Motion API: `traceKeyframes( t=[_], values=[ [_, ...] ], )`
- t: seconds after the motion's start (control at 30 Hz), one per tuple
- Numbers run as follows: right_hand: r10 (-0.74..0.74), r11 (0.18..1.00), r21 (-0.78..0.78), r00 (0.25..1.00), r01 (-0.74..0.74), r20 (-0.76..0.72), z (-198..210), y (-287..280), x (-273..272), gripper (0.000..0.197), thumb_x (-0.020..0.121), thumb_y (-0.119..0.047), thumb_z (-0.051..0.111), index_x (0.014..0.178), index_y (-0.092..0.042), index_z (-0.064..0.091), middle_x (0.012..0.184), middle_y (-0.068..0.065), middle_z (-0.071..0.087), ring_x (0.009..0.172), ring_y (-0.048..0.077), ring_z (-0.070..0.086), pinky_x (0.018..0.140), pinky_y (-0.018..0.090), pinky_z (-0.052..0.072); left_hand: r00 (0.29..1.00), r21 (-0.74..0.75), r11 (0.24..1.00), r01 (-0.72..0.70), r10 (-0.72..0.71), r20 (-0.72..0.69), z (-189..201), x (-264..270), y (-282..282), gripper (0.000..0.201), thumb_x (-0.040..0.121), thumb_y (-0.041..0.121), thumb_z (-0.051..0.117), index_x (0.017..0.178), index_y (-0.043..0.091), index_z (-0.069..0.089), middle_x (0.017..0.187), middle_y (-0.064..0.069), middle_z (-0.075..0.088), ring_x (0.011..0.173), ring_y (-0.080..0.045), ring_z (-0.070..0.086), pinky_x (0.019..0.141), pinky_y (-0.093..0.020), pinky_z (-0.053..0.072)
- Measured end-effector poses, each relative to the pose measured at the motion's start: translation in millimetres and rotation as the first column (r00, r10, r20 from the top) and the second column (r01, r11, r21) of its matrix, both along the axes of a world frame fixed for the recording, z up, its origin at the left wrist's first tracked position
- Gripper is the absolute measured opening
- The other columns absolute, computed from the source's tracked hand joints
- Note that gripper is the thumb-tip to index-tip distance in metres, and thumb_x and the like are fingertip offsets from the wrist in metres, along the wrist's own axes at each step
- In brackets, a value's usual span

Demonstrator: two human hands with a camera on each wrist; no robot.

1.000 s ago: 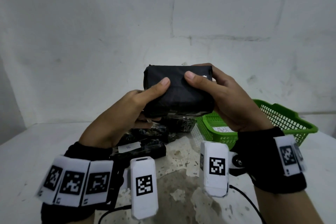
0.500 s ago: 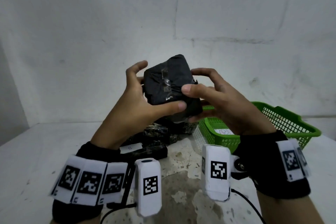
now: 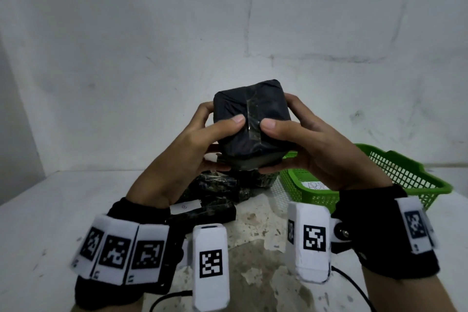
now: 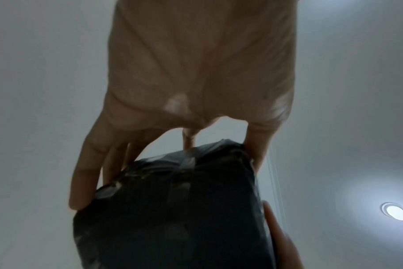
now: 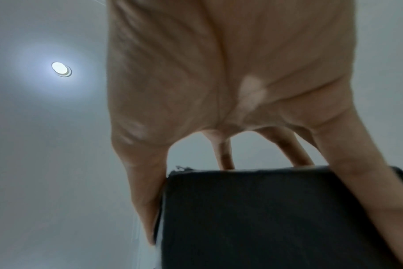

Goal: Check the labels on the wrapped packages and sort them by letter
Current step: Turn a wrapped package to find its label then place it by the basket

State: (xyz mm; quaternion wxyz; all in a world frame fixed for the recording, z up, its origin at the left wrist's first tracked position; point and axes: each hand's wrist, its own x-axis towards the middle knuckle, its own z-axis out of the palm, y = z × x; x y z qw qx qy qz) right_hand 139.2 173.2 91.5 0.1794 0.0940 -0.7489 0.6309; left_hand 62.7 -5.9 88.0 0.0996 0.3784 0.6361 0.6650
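Head view shows a blocky package wrapped in black plastic with a clear tape strip (image 3: 250, 124) held up in the air above the table (image 3: 38, 223), over a pile of similar black wrapped packages (image 3: 215, 192), one bearing a white label (image 3: 184, 206). To the right stands a green plastic mesh basket (image 3: 405, 175) with a paper tag. The left hand (image 3: 192, 149) clasps the package's left side, thumb laid on the near face beside the tape, fingers curled round behind and under. The right hand (image 3: 316, 147) mirrors it on the right side. No label shows on the faces turned this way. The package looks firm, boxy and light enough for fingertips; its film and tape are probably slick, so gripping across opposite flat sides or edges seems safest.
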Motion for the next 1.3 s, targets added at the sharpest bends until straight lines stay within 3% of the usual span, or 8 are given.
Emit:
traceKeyframes(
  t=[0.13,0.3,0.53,0.73,0.9,1.03,1.2,1.3],
  values=[
    [0.02,0.999,0.039,0.999,-0.022,0.048,-2.6,4.9,0.3,0.058,0.075,-0.037,0.069,0.13,-0.039,0.052,0.113,0.003,0.072,0.101,0.027,0.072,0.076,0.051,0.06,0.999,0.002,1.0,-0.028,0.028,0.018,0.3,-2.6,-0.1,0.055,0.071,0.035,0.067,0.123,0.029,0.052,0.099,0.004,0.075,0.095,-0.017,0.072,0.088,-0.049,0.056],
    [0.01,1.0,0.018,0.999,-0.011,0.041,-4.5,4.8,-1.1,0.054,0.073,-0.031,0.074,0.125,-0.035,0.059,0.124,0.011,0.065,0.107,0.025,0.069,0.07,0.041,0.06,0.999,-0.029,1.0,-0.012,0.013,0.03,-3.7,-5.6,0.3,0.062,0.069,0.033,0.07,0.127,0.025,0.049,0.107,-0.003,0.073,0.1,-0.016,0.07,0.089,-0.043,0.055],
    [0.029,1.0,0.007,0.999,-0.03,0.035,-4.2,7.4,-0.8,0.065,0.069,-0.027,0.078,0.129,-0.039,0.055,0.128,0.008,0.063,0.11,0.024,0.068,0.075,0.043,0.06,0.998,0.012,0.998,-0.065,0.065,0.022,-4.7,-5.0,4.3,0.063,0.069,0.041,0.07,0.126,0.026,0.049,0.108,-0.002,0.072,0.102,-0.016,0.07,0.094,-0.047,0.053],
    [0.039,0.999,-0.005,0.999,-0.039,0.027,-3.9,4.8,-1.8,0.066,0.069,-0.029,0.079,0.13,-0.039,0.055,0.126,0.01,0.065,0.107,0.024,0.07,0.079,0.045,0.06,0.996,-0.105,0.994,0.002,-0.012,-0.092,-3.6,-4.1,-5.2,0.066,0.072,0.044,0.067,0.133,0.043,0.041,0.122,0.001,0.065,0.105,-0.013,0.068,0.093,-0.039,0.053],
    [0.049,0.999,0.006,0.998,-0.05,0.036,-5.3,5.4,-3.4,0.079,0.063,-0.025,0.086,0.131,-0.042,0.052,0.125,0.011,0.065,0.106,0.026,0.07,0.082,0.045,0.059,0.994,-0.096,0.995,0.008,-0.018,-0.105,-2.1,-7.0,-7.8,0.065,0.074,0.048,0.066,0.135,0.041,0.045,0.119,0.004,0.069,0.107,-0.016,0.068,0.095,-0.044,0.052],
    [0.05,0.999,0.008,0.999,-0.05,0.022,-4.4,6.5,-1.9,0.075,0.065,-0.023,0.085,0.13,-0.041,0.053,0.122,0.014,0.067,0.105,0.026,0.071,0.079,0.042,0.06,0.989,-0.131,0.99,0.044,-0.062,-0.134,-3.5,-8.3,-11.8,0.084,0.06,0.049,0.074,0.137,0.047,0.042,0.127,0.004,0.064,0.118,-0.013,0.061,0.095,-0.04,0.054],
    [0.089,0.996,0.01,0.995,-0.09,0.036,-5.4,9.2,0.9,0.081,0.059,-0.028,0.084,0.132,-0.04,0.051,0.123,0.014,0.066,0.106,0.027,0.07,0.078,0.04,0.06,0.984,-0.12,0.993,0.019,-0.04,-0.174,-1.6,-5.5,-11.5,0.086,0.057,0.054,0.073,0.137,0.048,0.042,0.126,0.005,0.063,0.116,-0.012,0.062,0.088,-0.032,0.057],
    [0.055,0.998,0.037,0.998,-0.055,0.02,-6.3,9.7,0.6,0.079,0.061,-0.023,0.088,0.13,-0.041,0.053,0.123,0.014,0.065,0.107,0.026,0.07,0.078,0.042,0.06,0.986,-0.14,0.99,0.037,-0.059,-0.159,-3.3,-5.2,-9.7,0.083,0.06,0.056,0.069,0.137,0.045,0.04,0.124,0.004,0.066,0.114,-0.014,0.064,0.094,-0.039,0.053]
  ],
)
